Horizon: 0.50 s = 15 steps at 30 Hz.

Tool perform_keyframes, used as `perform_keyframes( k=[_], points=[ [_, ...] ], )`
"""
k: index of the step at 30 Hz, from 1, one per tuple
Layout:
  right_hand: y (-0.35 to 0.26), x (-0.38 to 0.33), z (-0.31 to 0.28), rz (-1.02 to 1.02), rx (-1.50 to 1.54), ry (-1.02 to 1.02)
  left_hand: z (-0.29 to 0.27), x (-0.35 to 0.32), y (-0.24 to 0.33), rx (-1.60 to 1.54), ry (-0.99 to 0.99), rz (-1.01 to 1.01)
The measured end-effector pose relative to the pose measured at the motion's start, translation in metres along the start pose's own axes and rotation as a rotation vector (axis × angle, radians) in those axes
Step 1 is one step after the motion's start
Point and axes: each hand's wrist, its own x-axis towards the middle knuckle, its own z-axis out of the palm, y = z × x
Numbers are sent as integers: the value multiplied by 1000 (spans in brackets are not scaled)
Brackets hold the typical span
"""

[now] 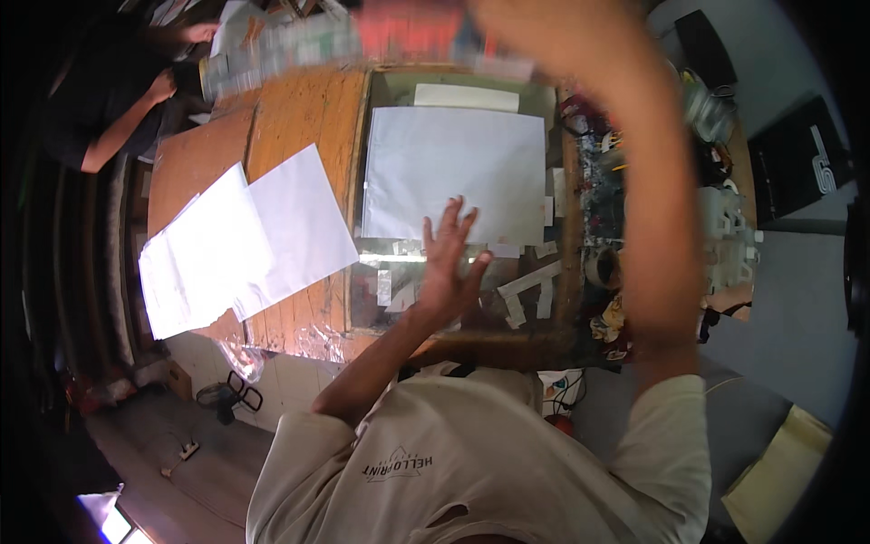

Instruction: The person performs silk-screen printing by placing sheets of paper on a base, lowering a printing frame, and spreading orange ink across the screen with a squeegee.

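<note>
Nearest the camera, a pale T-shirt [471, 462] fills the lower middle, and both forearms rise out of it. The left hand [446, 263] is flat, palm down, fingers spread wide, the grip fully open and closed on nothing; its fingertips [458, 210] lie on the lower edge of a white sheet [453, 172], while the heel of the hand sits over the glass panel [399, 272] below that sheet. The wrist is bent back and the forearm runs down and left toward the shoulder. Strips of tape [530, 290] lie on the glass just right of the hand.

The right arm [657, 227] goes straight up the picture, close to the lens and badly blurred. The right hand [535, 32] is at the top edge, partly cut off; whether its grip is open or closed I cannot tell. A smeared red and pale object [408, 36] streaks across just left of it, too blurred to name, and contact with the hand cannot be made out.

Left of the glass, two overlapping white sheets [240, 240] rest on the wooden worktop [304, 118], well apart from either hand. Clutter along the right side [607, 181] is too small to sort out. Far top left, another person's arm [127, 113] reaches in over the worktop
</note>
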Motion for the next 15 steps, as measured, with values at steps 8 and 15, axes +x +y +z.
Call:
perform_keyframes(
  k=[8,15],
  points=[
    [63,-140,220,-259,-267,230,-59,-60,45,-1430,261,-741],
    [97,-122,293,-225,-190,186,-7,-80,-46,-1345,277,-1158]
  ],
)
